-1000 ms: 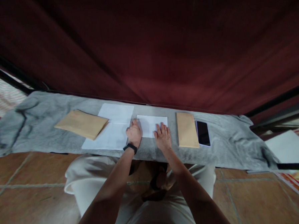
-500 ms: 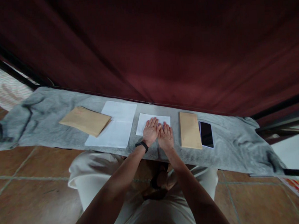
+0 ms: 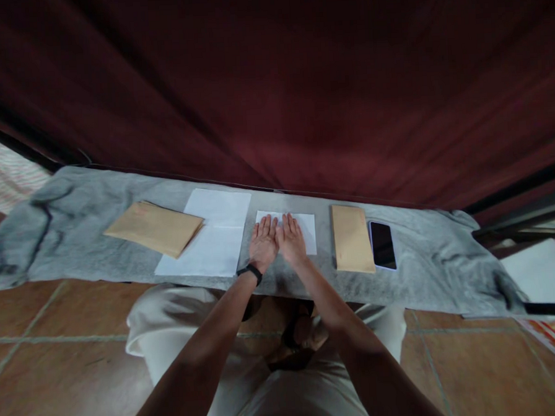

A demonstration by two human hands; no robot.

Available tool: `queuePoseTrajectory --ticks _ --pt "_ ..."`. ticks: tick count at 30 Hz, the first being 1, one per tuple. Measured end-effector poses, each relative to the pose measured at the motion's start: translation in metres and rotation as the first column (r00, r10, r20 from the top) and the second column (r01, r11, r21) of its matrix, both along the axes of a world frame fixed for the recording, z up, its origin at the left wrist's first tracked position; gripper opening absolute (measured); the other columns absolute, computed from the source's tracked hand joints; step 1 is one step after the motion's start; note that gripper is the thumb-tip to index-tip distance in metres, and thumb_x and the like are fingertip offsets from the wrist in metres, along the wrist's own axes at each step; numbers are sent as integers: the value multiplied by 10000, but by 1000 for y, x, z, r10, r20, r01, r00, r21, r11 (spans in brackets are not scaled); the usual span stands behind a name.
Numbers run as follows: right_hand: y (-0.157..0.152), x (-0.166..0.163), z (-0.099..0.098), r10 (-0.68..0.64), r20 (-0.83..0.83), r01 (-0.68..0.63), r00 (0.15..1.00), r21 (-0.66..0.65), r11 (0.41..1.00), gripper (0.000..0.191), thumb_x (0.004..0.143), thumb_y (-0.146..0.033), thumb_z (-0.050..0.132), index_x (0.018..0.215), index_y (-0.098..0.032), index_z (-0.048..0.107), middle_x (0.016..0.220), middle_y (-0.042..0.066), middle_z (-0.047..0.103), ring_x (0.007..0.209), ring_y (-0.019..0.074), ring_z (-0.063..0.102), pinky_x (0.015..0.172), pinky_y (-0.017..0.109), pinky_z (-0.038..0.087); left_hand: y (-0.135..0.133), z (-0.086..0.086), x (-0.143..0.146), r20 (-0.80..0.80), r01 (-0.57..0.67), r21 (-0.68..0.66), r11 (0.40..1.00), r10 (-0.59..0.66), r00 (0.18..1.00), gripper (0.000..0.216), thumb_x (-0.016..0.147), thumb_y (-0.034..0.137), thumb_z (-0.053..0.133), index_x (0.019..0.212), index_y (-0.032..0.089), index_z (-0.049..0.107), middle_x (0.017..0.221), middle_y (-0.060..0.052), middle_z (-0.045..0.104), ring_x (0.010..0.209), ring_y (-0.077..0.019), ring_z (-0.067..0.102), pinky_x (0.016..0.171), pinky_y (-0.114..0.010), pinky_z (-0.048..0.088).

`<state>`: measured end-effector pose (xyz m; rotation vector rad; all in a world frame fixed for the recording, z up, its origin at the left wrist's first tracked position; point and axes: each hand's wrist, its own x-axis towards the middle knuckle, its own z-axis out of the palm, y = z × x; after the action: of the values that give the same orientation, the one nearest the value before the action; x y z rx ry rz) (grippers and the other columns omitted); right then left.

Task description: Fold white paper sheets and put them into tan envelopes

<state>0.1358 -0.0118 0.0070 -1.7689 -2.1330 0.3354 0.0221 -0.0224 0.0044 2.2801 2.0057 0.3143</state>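
Observation:
A folded sheet of white paper (image 3: 309, 231) lies on the grey cloth in front of me. My left hand (image 3: 263, 241) rests flat over its left part, fingers stretched forward, a black band on the wrist. Flat on the middle of the same paper is my right hand (image 3: 291, 238), its thumb side close against the left hand. Both palms face down and partly cover the paper. To the left, larger white sheets (image 3: 218, 242) with a crease across them lie partly under a stack of brown envelopes (image 3: 155, 228). Another brown envelope (image 3: 352, 238) lies to the right.
A phone (image 3: 382, 246) with a dark screen lies beside the right envelope. The narrow surface is covered by a rumpled grey cloth (image 3: 438, 261). Behind it hangs a dark red curtain (image 3: 271, 96). White paper (image 3: 544, 271) shows at the far right, above the tiled floor (image 3: 490, 364).
My left hand has slid left across the folded paper to its left edge. My right hand has also shifted slightly left, uncovering the paper's right part. Both stay flat.

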Motion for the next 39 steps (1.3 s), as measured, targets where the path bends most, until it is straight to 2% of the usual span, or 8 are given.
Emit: queuePoseTrajectory --ticks 3,7,11,19,29,33,37,39 --pt "11 -14 -1 112 -21 -113 993 -19 993 581 1100 -358 229 1581 -51 343 1651 158 332 1558 217 252 1266 406 223 0 0 -2 -7 27 -21 999 -27 1000 601 1011 210 318 1595 70 323 1683 -153 256 1577 -264 189 1286 -451 159" --pt "13 -7 -8 121 7 -121 993 -23 992 558 1096 -310 214 1560 -53 389 1643 145 353 1551 224 271 1280 420 185 1 -2 1 12 -5 -26 1000 5 1000 587 1023 197 262 1596 92 333 1682 -135 268 1576 -250 197 1284 -462 166" --pt "14 11 -12 128 68 -127 989 -9 992 551 1089 -308 256 1575 -72 367 1661 138 310 1552 238 269 1278 445 175 3 -3 4 45 -35 3 999 35 998 577 1045 270 260 1597 122 343 1674 -125 292 1571 -258 213 1281 -477 167" --pt "14 40 -22 57 123 -66 991 71 995 583 1079 -344 288 1580 -53 348 1650 164 327 1537 260 299 1262 464 214 3 -5 4 43 -38 25 999 37 998 579 1057 336 281 1593 131 357 1678 -112 276 1571 -256 214 1285 -456 147" --pt "-1 70 -36 -79 129 48 988 226 973 598 1083 -374 298 1556 -19 380 1608 205 395 1491 301 380 1230 502 284 3 -5 -4 67 -155 46 987 152 986 611 1050 340 255 1580 53 352 1649 -153 331 1557 -268 261 1284 -472 151" --pt "-4 71 -35 -97 132 62 987 244 968 602 1081 -376 305 1561 -20 370 1606 208 398 1484 308 388 1228 505 285 12 1 21 81 -205 38 978 202 976 609 1047 345 270 1550 27 400 1625 -196 363 1546 -303 282 1279 -521 141" --pt "-4 71 -31 -89 139 60 986 200 978 569 1070 -301 299 1555 -15 378 1615 206 383 1499 306 364 1227 513 280 21 5 62 131 -3 -28 1000 7 991 564 1051 330 282 1547 111 436 1630 -117 392 1555 -267 265 1275 -479 187" --pt "-4 71 -28 -76 145 52 987 164 985 558 1062 -257 287 1555 -14 377 1624 203 365 1507 299 350 1230 516 272 24 4 72 139 36 -28 999 -32 990 556 1053 333 274 1541 134 451 1632 -95 395 1560 -265 251 1277 -488 175"
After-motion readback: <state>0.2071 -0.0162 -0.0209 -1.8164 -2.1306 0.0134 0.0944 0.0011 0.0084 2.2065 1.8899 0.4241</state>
